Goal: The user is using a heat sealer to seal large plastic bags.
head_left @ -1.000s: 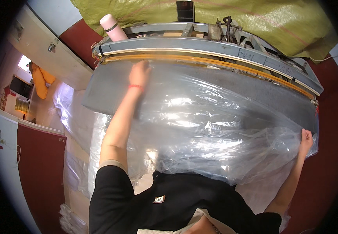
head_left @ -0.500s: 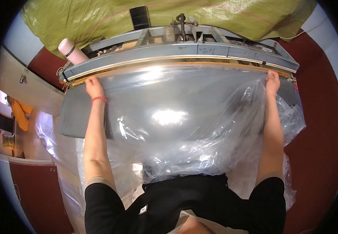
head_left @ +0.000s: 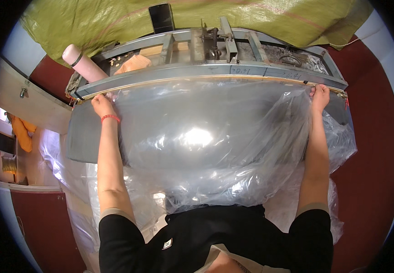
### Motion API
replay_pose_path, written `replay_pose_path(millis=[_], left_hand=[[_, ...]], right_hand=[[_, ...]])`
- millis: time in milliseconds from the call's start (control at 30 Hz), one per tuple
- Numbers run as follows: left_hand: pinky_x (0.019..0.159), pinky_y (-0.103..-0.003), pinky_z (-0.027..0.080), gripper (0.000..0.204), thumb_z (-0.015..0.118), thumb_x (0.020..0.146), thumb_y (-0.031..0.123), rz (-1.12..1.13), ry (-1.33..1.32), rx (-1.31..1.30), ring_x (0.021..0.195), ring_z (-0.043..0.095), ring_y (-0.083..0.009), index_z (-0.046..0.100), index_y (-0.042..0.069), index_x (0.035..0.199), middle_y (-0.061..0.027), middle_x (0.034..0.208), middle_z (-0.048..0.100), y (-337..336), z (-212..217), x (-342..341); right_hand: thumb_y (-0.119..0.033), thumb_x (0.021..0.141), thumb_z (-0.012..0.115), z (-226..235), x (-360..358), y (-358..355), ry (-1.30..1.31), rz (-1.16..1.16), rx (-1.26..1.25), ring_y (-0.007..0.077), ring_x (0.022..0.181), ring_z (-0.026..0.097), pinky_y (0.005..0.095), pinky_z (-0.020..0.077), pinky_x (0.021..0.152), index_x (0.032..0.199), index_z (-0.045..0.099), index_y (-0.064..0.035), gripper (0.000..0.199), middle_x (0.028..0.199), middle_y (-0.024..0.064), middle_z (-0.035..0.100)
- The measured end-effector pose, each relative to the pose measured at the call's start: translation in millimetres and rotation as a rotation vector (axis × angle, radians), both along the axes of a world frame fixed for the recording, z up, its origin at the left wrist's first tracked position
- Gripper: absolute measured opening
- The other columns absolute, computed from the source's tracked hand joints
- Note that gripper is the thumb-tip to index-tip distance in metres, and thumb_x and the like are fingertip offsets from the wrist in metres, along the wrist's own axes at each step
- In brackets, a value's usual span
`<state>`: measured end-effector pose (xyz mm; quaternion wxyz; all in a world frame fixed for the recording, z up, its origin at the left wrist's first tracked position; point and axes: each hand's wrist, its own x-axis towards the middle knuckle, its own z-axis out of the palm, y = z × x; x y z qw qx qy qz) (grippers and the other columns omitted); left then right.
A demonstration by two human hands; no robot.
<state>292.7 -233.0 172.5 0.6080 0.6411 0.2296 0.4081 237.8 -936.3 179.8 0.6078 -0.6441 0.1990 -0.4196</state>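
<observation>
A wide clear plastic film (head_left: 169,120) lies over a grey work surface (head_left: 84,132) and drapes down in folds against my body. Its far edge runs up to a long grey metal bar (head_left: 178,73), the front of a hinged-looking frame, which appears to rest on it. My left hand (head_left: 103,106), a red bead bracelet on its wrist, is closed on the film's far left corner. At the far right corner, my right hand (head_left: 320,98) pinches the bunched film just before the bar.
A pink bottle (head_left: 83,63) leans at the frame's left end. Inside the frame are a metal post (head_left: 228,40) and a peach-coloured piece (head_left: 133,63). A black phone (head_left: 161,18) stands against a yellow-green woven sheet (head_left: 260,13). More film (head_left: 335,136) hangs at right.
The metal bar has come down and nearer, covering the orange strip and the gap beneath it. The post inside the frame has tilted. My left hand has shifted slightly left and nearer.
</observation>
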Motion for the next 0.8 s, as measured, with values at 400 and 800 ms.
replay_pose_path(millis=[400,800], left_hand=[[0.045,-0.021,0.039,0.023,0.046,0.089,0.027,-0.726,0.476,-0.156,0.051,0.052,-0.0091,0.057,0.006,0.086,-0.0014,0.067,0.059,-6,43,-77],[0.051,-0.017,0.035,0.015,0.066,0.075,0.014,-1.043,0.306,0.215,0.058,0.05,-0.004,0.053,0.01,0.069,0.0013,0.065,0.057,-155,109,-149]], right_hand=[[-0.02,0.081,0.061,52,-152,43,0.152,-0.171,-0.597,0.0056,0.054,0.03,0.0231,0.0289,0.048,0.057,0.045,0.0006,0.035,0.053,-0.0031,0.035],[-0.021,0.07,0.063,-51,-322,-2,1.229,0.479,-0.987,0.0315,0.053,0.052,0.0373,0.0393,0.05,0.066,0.055,0.0016,0.024,0.06,0.0183,0.053]])
